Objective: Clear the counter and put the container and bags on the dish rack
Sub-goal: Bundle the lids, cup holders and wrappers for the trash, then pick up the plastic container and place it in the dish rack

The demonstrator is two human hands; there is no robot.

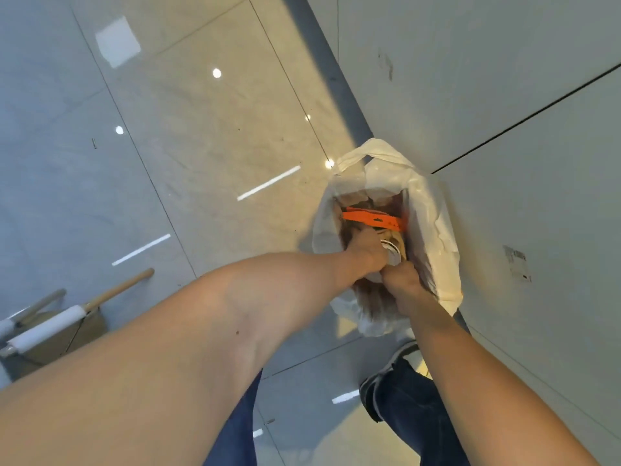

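Observation:
A bin lined with a white plastic bag (433,230) stands on the floor against the grey wall. Inside it lie brownish scraps and an orange strip (373,219). Both my hands reach down into the bin's mouth. My left hand (368,252) and my right hand (401,280) are closed together on a small round white container (392,252), held over the scraps. Most of the container is hidden by my fingers. The counter and the dish rack are out of view.
A glossy tiled floor (201,146) spreads to the left. A cardboard box (67,334) with a wooden handle (117,290) and white rolls sits at lower left. The grey wall (504,95) runs along the right. My legs in dark trousers and a shoe (389,375) stand below.

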